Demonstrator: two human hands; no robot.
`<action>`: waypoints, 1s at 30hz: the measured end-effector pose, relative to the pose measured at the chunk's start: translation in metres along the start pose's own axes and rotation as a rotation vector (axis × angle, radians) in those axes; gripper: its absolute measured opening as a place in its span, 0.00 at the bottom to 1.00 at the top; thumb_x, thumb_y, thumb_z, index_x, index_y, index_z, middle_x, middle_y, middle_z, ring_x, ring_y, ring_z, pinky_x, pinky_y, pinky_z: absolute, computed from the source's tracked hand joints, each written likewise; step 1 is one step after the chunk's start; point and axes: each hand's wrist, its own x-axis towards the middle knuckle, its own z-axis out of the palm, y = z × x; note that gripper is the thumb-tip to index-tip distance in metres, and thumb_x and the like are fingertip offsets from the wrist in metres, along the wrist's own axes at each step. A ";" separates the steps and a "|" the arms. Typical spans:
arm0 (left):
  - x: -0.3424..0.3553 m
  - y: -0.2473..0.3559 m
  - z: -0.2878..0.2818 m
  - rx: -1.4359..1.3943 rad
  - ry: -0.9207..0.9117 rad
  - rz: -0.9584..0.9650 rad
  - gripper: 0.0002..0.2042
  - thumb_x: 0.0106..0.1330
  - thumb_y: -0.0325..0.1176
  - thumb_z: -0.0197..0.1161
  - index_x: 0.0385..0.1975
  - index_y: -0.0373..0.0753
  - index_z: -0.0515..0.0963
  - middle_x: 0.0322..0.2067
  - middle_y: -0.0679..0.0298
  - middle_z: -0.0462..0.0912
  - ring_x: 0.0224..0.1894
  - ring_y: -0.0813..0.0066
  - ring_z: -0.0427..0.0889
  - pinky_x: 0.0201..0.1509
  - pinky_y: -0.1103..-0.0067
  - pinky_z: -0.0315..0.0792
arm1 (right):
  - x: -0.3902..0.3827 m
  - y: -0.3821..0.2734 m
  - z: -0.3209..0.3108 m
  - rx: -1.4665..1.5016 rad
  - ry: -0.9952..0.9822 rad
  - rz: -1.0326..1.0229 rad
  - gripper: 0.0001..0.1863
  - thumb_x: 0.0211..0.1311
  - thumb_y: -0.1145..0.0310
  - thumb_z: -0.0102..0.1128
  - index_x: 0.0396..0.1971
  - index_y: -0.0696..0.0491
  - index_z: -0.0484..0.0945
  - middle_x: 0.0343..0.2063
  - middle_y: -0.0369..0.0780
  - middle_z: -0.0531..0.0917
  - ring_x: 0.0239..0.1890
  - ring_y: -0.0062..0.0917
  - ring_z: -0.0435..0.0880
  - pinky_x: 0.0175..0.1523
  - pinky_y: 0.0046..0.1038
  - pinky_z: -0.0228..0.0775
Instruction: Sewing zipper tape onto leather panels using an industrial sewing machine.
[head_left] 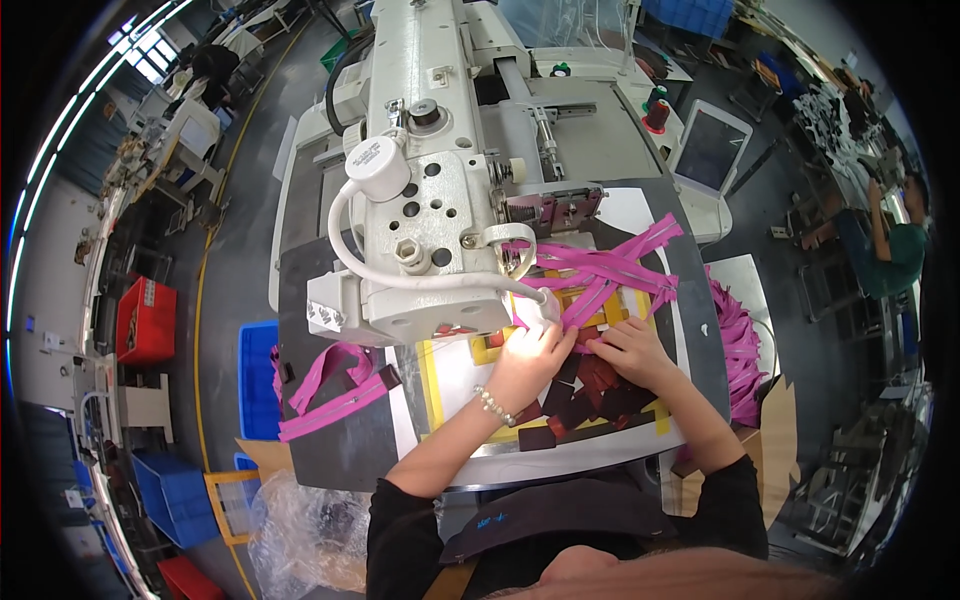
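A white industrial sewing machine fills the upper middle. My left hand, a beaded bracelet at its wrist, is closed at a pink zipper strip just below the machine's head. My right hand has curled fingers at the same strip's lower end, beside the left. More pink zippers cross above my hands. Dark red and black small pieces lie under and below them on a white board with yellow edges. Loose pink zippers lie left of the board.
Blue bins and a red crate stand left. A pink zipper heap, thread cones and a screen are right. Clear plastic wrap is at lower left. A co-worker in green is at far right.
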 end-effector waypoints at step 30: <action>-0.057 0.011 -0.008 0.187 -0.197 -0.277 0.38 0.54 0.57 0.64 0.62 0.41 0.67 0.58 0.47 0.71 0.59 0.58 0.69 0.62 0.67 0.57 | -0.003 0.009 -0.005 -0.027 0.201 0.533 0.19 0.51 0.78 0.59 0.46 0.57 0.79 0.52 0.44 0.78 0.36 0.38 0.81 0.38 0.35 0.72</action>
